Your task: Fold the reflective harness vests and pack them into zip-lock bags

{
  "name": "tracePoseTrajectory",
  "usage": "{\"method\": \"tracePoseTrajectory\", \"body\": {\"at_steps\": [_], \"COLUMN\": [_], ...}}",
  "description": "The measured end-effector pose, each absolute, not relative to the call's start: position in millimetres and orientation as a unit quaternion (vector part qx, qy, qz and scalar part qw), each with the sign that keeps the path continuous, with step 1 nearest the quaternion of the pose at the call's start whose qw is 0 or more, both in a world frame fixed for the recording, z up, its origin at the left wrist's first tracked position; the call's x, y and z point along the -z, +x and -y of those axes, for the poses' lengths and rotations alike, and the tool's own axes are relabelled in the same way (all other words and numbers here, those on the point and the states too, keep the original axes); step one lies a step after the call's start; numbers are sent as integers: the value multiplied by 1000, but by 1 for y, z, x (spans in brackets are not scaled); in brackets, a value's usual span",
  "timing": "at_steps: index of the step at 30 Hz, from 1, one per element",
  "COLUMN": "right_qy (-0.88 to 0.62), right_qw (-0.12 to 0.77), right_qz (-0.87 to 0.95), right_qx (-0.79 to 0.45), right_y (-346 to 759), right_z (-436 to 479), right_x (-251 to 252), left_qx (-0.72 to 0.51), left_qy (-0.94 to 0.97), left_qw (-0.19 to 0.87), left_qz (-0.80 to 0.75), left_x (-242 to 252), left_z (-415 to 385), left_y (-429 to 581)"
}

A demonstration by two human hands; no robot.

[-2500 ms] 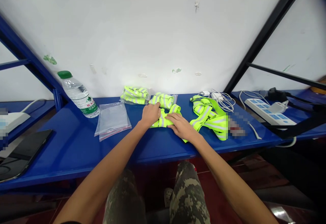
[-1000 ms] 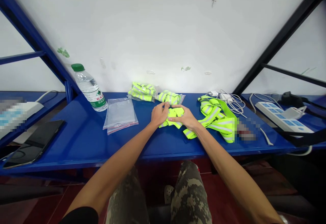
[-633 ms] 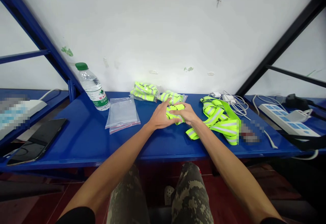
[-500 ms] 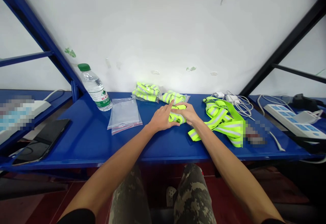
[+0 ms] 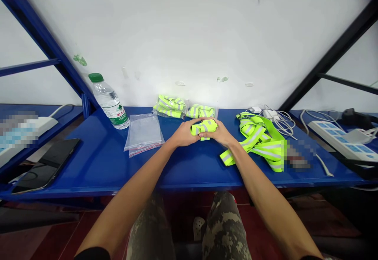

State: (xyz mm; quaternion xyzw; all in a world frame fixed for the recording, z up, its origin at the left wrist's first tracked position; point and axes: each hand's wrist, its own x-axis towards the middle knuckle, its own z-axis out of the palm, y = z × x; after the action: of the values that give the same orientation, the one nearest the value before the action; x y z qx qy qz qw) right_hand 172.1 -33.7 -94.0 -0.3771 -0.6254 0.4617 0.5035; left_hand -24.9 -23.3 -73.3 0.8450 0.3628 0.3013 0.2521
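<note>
Neon-yellow fabric bundle (image 5: 203, 127) with silver reflective stripes, held over the blue steel bench (image 5: 88, 185): how's the handling?

Judged light, soft, limp; probably springy at the folds. Best grip: across the fold, from both sides.

State of the hands?

Left hand (image 5: 184, 132) and right hand (image 5: 220, 132) nearly closed, bundle pinched between them.

Anything hidden?

Underside and folded ends, behind fingers; layer count unreadable. Contact with the bench: cannot tell.
</note>
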Motion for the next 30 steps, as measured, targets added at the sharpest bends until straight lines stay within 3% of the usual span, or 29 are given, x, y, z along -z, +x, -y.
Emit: {"method": "tracePoseTrajectory", "body": {"at_steps": [7,11,15,18,24,30], "right_qy": [-369,-389,-401,-411,-445,-504], "right_qw": [531,548,565,530,475,430], "right_qz": [567,539,578,658,751,739], "right_qx": [-511,-508,-431,-343,-115,-122], "right_y": [168,170,167,168,171,161], "right_z": [31,31,33,35,38,48], "right_x": [99,103,101,97,95,92], "left_qx": [-368,-357,-342,-323,-332,-295], "left_qy": [762,756,723,686,733,770], "left_qw": [402,435,494,550,458,430], "left_qz": [-349,-334,-341,-350,-378,-367], "left_x": [72,75,80,81,76,72], "left_z": [22,25,24,25,25,24], "left_y": [-25,-20,-18,-18,-24,-33]}}
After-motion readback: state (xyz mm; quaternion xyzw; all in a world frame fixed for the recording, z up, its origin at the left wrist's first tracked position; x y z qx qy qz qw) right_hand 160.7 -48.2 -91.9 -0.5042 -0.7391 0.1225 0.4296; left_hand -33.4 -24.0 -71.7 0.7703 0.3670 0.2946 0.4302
